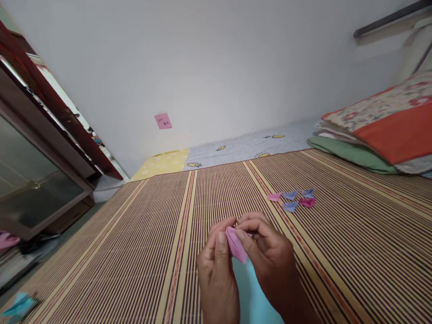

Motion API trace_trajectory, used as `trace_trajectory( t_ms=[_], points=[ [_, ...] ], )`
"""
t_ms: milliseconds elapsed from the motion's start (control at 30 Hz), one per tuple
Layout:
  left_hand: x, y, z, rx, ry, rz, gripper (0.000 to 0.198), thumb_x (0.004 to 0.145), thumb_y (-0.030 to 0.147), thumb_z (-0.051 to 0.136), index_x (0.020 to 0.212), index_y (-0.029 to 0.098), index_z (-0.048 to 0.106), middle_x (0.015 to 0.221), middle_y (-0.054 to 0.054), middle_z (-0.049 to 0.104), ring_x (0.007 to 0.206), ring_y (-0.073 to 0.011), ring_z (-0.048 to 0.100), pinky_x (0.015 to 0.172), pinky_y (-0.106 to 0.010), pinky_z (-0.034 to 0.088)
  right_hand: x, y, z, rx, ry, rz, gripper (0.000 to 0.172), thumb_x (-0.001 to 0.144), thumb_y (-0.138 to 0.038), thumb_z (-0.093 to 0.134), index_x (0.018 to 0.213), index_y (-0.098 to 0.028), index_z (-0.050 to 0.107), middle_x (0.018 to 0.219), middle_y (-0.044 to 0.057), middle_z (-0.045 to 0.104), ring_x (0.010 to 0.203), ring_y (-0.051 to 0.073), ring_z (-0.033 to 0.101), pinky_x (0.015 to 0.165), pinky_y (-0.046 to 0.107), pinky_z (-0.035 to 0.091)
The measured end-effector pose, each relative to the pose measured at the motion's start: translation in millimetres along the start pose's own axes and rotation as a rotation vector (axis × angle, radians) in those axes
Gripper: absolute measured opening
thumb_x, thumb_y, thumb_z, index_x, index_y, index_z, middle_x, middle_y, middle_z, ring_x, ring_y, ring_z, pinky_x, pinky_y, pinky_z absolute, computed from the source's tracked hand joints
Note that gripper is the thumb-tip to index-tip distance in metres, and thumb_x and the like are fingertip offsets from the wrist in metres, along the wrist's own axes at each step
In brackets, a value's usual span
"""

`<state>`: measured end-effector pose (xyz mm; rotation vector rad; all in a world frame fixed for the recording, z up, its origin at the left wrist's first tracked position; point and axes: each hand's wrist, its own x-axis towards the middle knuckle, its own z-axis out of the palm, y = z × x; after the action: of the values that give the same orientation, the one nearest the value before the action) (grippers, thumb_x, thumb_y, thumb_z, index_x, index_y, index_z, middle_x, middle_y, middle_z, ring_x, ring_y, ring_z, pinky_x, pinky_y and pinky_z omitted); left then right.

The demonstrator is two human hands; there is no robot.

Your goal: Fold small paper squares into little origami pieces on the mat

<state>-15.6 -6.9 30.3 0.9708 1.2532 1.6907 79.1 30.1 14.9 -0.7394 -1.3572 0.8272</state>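
Between my two hands is a small piece of folded pink paper, pinched from both sides. My left hand grips its left edge with the thumb in front and the fingers curled behind. On the other side, my right hand pinches the paper between thumb and index finger. Below the hands a light blue surface shows; I cannot tell what it is. Farther off to the right lie several small folded paper pieces, among them a light pink one, a blue one and a dark pink one.
A striped bamboo mat spreads under everything. A turquoise folded paper lies at the lower left. Folded bedding and a red patterned pillow are stacked at the right. A pink note sticks to the white wall.
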Motion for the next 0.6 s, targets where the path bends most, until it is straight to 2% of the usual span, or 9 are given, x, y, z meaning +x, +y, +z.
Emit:
trace_trajectory(
  t_ms=[133, 300, 467, 600],
  points=[
    [1.1, -5.4, -0.6, -0.019, -0.035, -0.06, 0.04, 0.096, 0.051, 0.062, 0.119, 0.022, 0.077, 0.123, -0.011, 0.075, 0.114, -0.0275, 0.069, 0.101, -0.039, 0.054, -0.2, 1.0, -0.1, -0.001, 0.018, 0.008, 0.013, 0.097, -0.026, 0.064, 0.084, -0.023, 0.067, 0.096, 0.003, 0.063, 0.087, 0.019, 0.067, 0.073, 0.032, 0.054],
    [0.6, -5.1, 3.5, -0.016, -0.044, -0.11, 0.041, 0.09, 0.051, 0.069, 0.115, 0.02, 0.077, 0.116, -0.012, 0.077, 0.107, -0.0285, 0.071, 0.095, -0.04, 0.056, 0.2, -0.7, 1.2, -0.042, 0.049, -0.016, 0.013, 0.096, -0.025, 0.064, 0.083, -0.023, 0.067, 0.093, 0.002, 0.064, 0.087, 0.018, 0.067, 0.073, 0.03, 0.053],
    [2.3, -9.7, 1.1, -0.105, -0.078, -0.131, 0.035, 0.089, 0.045, 0.073, 0.114, 0.02, 0.079, 0.113, -0.011, 0.078, 0.107, -0.0268, 0.071, 0.098, -0.039, 0.054, 1.7, -0.1, 1.8, -0.078, 0.044, -0.023, 0.01, 0.095, -0.023, 0.065, 0.085, -0.024, 0.068, 0.092, 0.002, 0.065, 0.089, 0.018, 0.067, 0.076, 0.031, 0.053],
    [6.5, -13.2, -6.4, -0.186, -0.034, -0.166, 0.03, 0.087, 0.04, 0.077, 0.108, 0.019, 0.08, 0.103, -0.011, 0.08, 0.096, -0.0261, 0.074, 0.089, -0.039, 0.057, 1.7, 6.6, -1.0, -0.093, 0.052, 0.006, 0.006, 0.094, -0.025, 0.065, 0.09, -0.024, 0.069, 0.096, 0.003, 0.066, 0.091, 0.02, 0.067, 0.076, 0.032, 0.054]
  ],
)
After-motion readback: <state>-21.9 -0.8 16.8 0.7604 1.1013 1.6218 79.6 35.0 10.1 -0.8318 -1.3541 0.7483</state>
